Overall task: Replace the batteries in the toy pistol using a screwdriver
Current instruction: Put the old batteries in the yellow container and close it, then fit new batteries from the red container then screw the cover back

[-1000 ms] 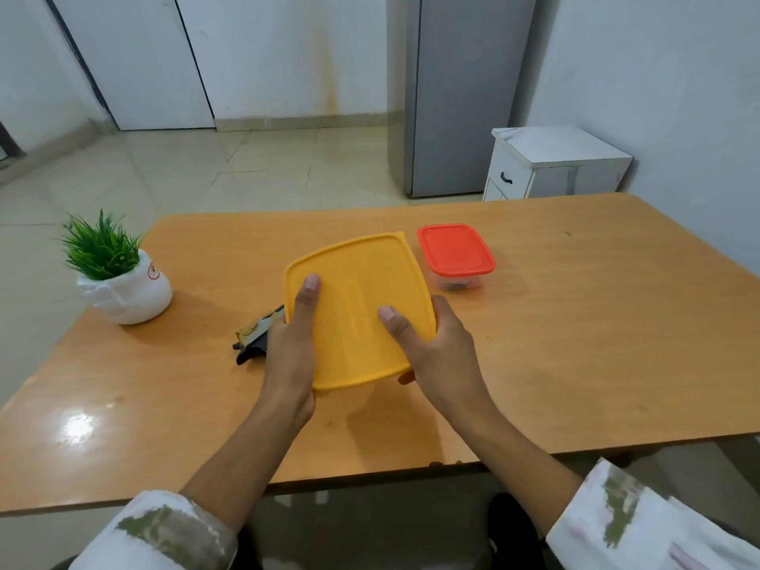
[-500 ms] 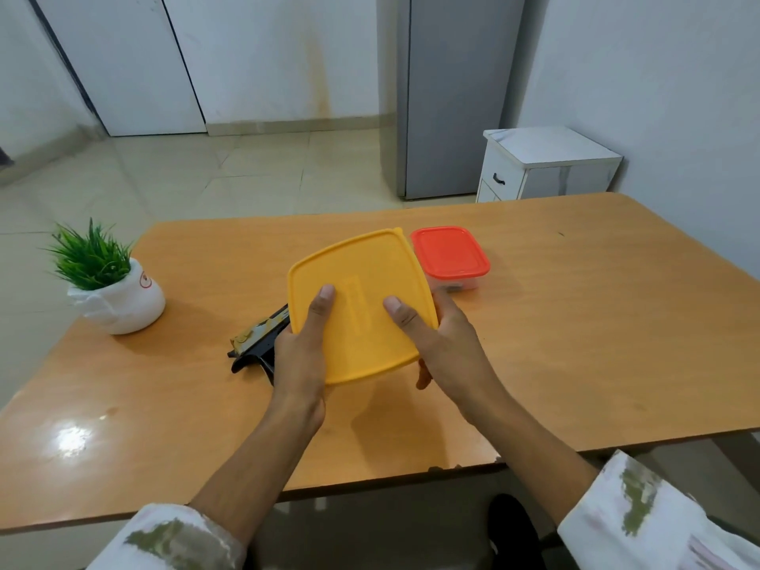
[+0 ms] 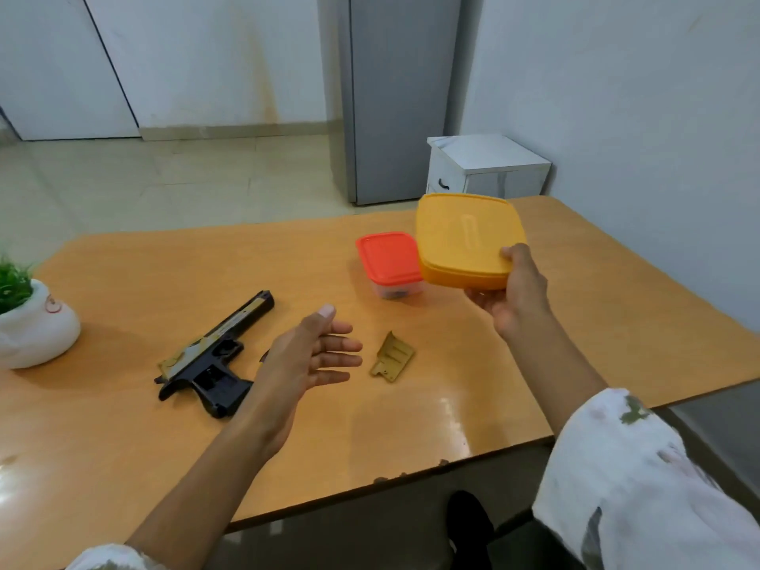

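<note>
Head: black-gold toy pistol (image 3: 220,352) flat; left hand (image 3: 306,359) splayed, right hand (image 3: 516,296) grips yellow box (image 3: 462,240).

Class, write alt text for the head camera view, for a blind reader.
A person's right hand holds a yellow container above a wooden table, beside a red-lidded tub; the left hand hovers open. A toy pistol and a small olive cover lie on the table.
</note>
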